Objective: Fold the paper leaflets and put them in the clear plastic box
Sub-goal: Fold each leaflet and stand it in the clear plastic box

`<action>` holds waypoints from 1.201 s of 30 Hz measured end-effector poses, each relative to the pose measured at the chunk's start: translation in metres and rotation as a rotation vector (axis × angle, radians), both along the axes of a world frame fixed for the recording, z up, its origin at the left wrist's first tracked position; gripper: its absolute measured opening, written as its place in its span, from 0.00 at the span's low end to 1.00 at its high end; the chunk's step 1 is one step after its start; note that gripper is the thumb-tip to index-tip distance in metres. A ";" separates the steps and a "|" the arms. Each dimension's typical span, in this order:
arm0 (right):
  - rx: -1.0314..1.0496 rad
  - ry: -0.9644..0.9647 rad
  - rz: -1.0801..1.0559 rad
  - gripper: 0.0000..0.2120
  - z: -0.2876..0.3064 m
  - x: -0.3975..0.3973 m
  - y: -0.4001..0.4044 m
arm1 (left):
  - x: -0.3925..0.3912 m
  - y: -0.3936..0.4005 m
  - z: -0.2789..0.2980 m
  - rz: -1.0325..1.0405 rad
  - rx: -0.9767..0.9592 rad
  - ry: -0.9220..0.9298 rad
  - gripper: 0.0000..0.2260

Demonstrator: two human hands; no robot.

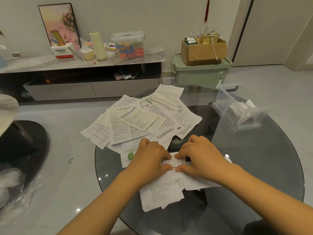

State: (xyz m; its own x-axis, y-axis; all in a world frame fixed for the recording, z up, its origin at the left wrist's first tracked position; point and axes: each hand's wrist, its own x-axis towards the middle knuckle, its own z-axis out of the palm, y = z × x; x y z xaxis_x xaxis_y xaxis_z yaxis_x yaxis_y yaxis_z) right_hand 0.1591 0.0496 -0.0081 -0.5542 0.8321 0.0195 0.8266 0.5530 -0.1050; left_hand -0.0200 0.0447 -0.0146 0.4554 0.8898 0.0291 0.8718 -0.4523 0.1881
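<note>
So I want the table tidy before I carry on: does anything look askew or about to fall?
Yes. The pile of unfolded leaflets is fanned out unevenly, and its left sheets hang past the edge of the glass table. The clear plastic box sits tilted at the far right. Both hands pinch one leaflet.

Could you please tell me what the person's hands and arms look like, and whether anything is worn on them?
Both arms are bare as far up as the picture shows, with no sleeve in sight. The left hand and right hand wear no gloves, and no ring, watch or bracelet shows on the fingers or wrists. The nails look short and unpainted.
</note>
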 end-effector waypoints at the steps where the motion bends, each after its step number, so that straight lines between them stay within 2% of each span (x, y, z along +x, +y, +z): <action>1: 0.004 0.024 -0.001 0.20 0.000 0.001 0.000 | 0.000 0.000 0.002 -0.013 0.008 0.003 0.17; 3: 0.022 0.096 -0.021 0.15 -0.001 0.002 0.000 | 0.000 -0.001 0.006 -0.013 0.022 -0.050 0.15; 7: 0.082 0.205 -0.087 0.11 -0.001 0.007 -0.001 | 0.007 -0.001 0.008 0.074 -0.039 -0.336 0.07; 9: 0.039 0.323 -0.149 0.09 0.003 0.010 0.002 | 0.011 0.000 0.010 0.182 -0.140 -0.520 0.03; 12: -0.079 0.536 -0.247 0.04 0.011 0.017 0.003 | 0.022 -0.002 0.022 0.334 -0.267 -0.850 0.04; 15: -0.148 0.708 -0.370 0.03 0.020 0.027 0.001 | 0.036 -0.003 0.034 0.426 -0.344 -1.001 0.02; 17: -0.151 0.772 -0.446 0.04 0.028 0.038 0.000 | 0.045 -0.002 0.039 0.450 -0.366 -1.028 0.01; 21: -0.321 0.983 -0.525 0.06 0.042 0.064 -0.004 | 0.065 0.003 0.048 0.419 -0.347 -0.986 0.01; 24: -0.276 1.030 -0.529 0.07 0.046 0.084 -0.008 | 0.085 0.003 0.052 0.369 -0.282 -0.970 0.03; 27: -0.179 1.125 -0.621 0.05 0.050 0.097 -0.010 | 0.108 0.004 0.050 0.266 -0.030 -0.885 0.04; 31: -0.385 1.387 -0.729 0.11 0.060 0.109 -0.008 | 0.135 0.013 0.049 0.043 0.310 -0.796 0.05; 34: -0.402 1.472 -0.755 0.07 0.060 0.116 -0.004 | 0.151 0.025 0.045 -0.076 0.372 -0.769 0.07; 36: -0.345 1.501 -0.766 0.08 0.060 0.121 0.000 | 0.159 0.031 0.045 -0.116 0.364 -0.780 0.08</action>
